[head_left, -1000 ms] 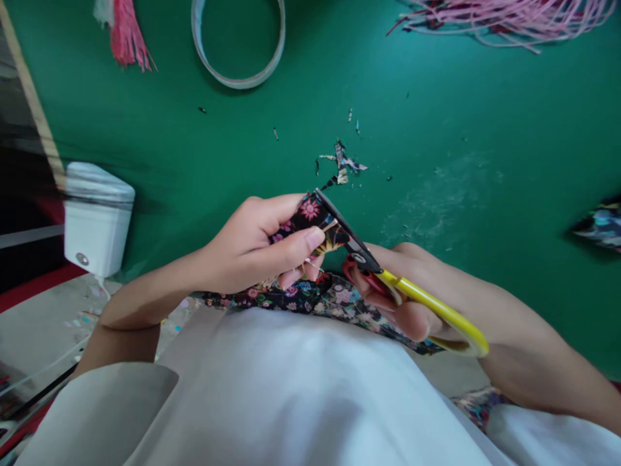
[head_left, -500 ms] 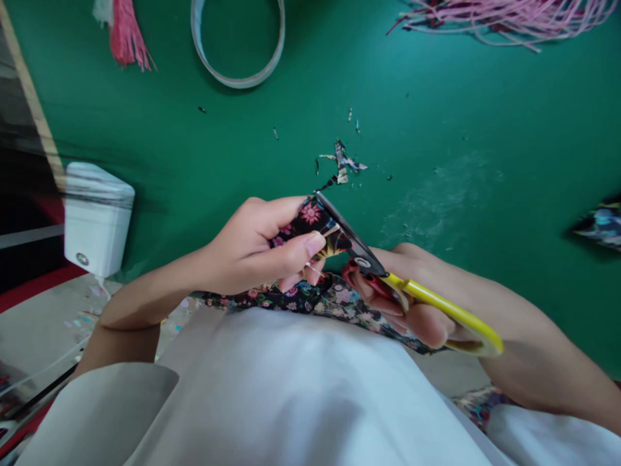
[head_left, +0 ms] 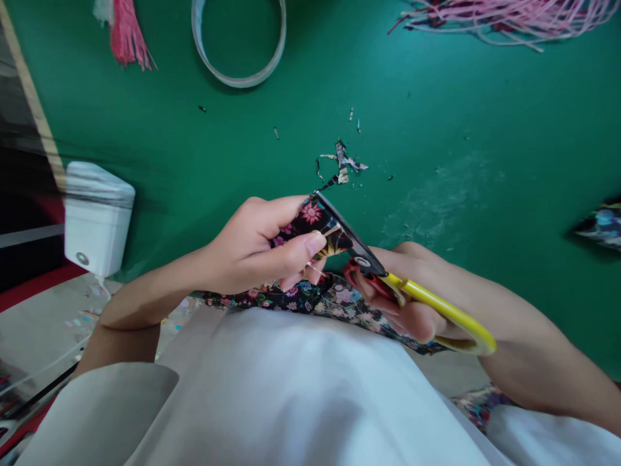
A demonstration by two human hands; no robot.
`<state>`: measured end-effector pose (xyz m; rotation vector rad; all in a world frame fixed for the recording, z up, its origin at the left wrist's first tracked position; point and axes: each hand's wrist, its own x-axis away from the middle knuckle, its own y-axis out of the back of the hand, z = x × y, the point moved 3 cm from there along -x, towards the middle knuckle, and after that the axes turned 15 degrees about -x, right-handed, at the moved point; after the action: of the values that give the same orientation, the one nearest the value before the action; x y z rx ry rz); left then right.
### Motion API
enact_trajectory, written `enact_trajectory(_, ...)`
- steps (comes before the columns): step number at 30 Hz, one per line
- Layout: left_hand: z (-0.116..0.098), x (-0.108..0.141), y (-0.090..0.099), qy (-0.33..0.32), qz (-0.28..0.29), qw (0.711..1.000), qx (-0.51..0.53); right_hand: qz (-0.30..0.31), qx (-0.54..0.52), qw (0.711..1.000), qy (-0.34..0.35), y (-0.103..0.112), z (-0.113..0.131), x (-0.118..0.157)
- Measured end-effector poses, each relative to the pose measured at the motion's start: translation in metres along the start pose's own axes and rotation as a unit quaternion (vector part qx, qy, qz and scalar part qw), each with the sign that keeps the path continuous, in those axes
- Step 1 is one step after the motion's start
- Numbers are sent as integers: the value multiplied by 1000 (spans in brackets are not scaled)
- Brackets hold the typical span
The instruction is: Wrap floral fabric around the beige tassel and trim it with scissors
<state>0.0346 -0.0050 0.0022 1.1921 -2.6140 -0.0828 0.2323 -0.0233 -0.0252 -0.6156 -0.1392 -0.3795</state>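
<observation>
My left hand (head_left: 257, 246) pinches a folded piece of black floral fabric (head_left: 310, 217) between thumb and fingers, above the near edge of the green table (head_left: 436, 129). My right hand (head_left: 417, 298) grips yellow-handled scissors (head_left: 436, 310); their dark blades run up and left along the fabric's right edge, the tip just past its top corner. More of the same floral fabric (head_left: 334, 301) lies beneath both hands against my white garment.
Small fabric clippings (head_left: 342, 162) lie on the table just beyond the scissors' tip. A tape ring (head_left: 237, 77), a pink tassel (head_left: 127, 39) and pink cords (head_left: 504, 16) sit at the far edge. A white box (head_left: 97, 217) stands at left, another floral piece (head_left: 601, 226) at right.
The scissor handles and my right hand shifted slightly right and down, then back a little. The blades stay against the fabric. My left hand has barely moved.
</observation>
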Motion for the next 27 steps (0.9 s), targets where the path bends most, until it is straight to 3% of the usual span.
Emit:
enact_trajectory(10, -2, 0, 0, 1, -5, 1000, 2, -35, 21, 999, -11, -3, 6, 0)
enact_trajectory(18, -1, 2, -2, -21, -14, 999, 35, -97, -154, 983, -27, -16, 3, 1)
enact_trajectory(20, -1, 2, -2, -8, -22, 999, 49, -146, -170, 972, -64, -19, 1, 2)
enact_trajectory(22, -1, 2, -3, 15, -27, 998, 62, -144, -192, 969, -52, -25, 5, 4)
enact_trajectory(23, -1, 2, -3, 20, -26, 997, 64, -149, -169, 974, -33, -29, 9, 7)
enact_trajectory(25, -2, 2, -3, 12, -20, 998, 60, -269, -46, 961, -42, -28, 15, 15)
enact_trajectory(27, -4, 1, -2, -9, -14, 998, 54, -243, 62, 968, -20, -34, 24, 19)
